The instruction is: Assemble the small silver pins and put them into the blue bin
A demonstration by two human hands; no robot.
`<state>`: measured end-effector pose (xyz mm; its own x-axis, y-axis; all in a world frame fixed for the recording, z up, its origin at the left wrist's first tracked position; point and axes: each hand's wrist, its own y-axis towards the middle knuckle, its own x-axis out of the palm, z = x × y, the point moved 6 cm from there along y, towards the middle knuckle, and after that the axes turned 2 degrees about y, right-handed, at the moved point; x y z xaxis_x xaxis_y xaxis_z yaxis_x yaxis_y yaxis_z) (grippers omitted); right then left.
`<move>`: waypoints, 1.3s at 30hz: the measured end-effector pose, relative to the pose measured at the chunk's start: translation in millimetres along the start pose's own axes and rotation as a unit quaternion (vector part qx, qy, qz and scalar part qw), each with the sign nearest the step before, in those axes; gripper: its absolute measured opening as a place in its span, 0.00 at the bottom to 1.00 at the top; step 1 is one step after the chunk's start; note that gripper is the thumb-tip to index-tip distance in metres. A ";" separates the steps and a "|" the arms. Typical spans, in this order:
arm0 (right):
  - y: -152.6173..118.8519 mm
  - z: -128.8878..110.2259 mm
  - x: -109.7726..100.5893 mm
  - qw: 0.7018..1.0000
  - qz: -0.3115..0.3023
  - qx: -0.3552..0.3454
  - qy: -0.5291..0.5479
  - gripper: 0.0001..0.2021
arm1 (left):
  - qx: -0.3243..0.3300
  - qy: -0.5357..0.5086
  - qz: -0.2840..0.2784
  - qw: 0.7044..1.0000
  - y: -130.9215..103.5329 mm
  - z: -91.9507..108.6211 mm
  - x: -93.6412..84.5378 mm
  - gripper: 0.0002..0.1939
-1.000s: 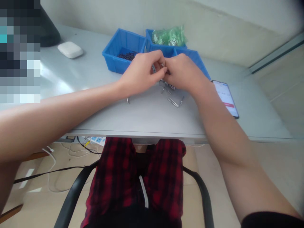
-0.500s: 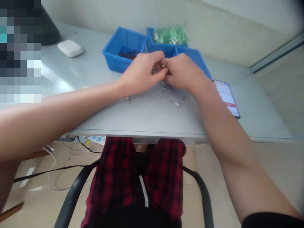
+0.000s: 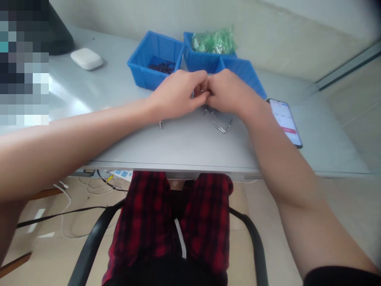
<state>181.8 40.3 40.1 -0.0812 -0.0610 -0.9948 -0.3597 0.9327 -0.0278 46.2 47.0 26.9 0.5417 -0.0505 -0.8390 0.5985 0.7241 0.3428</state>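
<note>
My left hand (image 3: 180, 94) and my right hand (image 3: 229, 92) meet over the table in front of the blue bins, fingertips touching. Both are closed in a pinch. A glint of metal shows between the left fingers, but most of it is hidden and I cannot make out its kind. Below my right hand lie thin metal pins (image 3: 218, 126), bent or L-shaped in look, with a few more partly covered by the hand. One short metal piece (image 3: 161, 124) lies alone under my left wrist.
A blue bin (image 3: 143, 78) with dark screws (image 3: 162, 67) stands behind my left hand. Another blue bin (image 3: 199, 58) holds green plastic bags (image 3: 214, 41); a third bin (image 3: 251, 77) is partly hidden. A phone (image 3: 285, 123) lies right, a white rounded case (image 3: 86, 58) left.
My hands stay together, with only slight finger movement; the left fingers look a little more closed. The view has shifted slightly. The pins on the table have not moved.
</note>
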 end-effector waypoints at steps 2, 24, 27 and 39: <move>-0.2 0.3 0.2 1.000 0.000 0.000 -0.001 0.16 | 0.015 -0.002 0.001 1.000 -0.2 -1.0 1.6 0.07; -3.1 -4.0 -0.7 1.000 0.005 -0.003 -0.018 0.16 | 0.038 -0.003 0.003 0.999 -1.4 -3.0 2.2 0.09; -4.0 -4.4 -0.5 1.000 0.003 0.002 -0.023 0.15 | 0.044 0.003 -0.003 0.999 -1.8 -2.4 2.5 0.09; -4.1 -4.2 -0.2 1.000 0.001 0.011 -0.007 0.13 | 0.059 0.019 -0.016 0.998 -2.6 -1.9 3.2 0.11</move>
<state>179.4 34.9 40.8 -0.0679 -0.0546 -0.9962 -0.3382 0.9406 -0.0286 45.2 46.2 22.5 0.5000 -0.0452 -0.8648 0.6816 0.6366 0.3608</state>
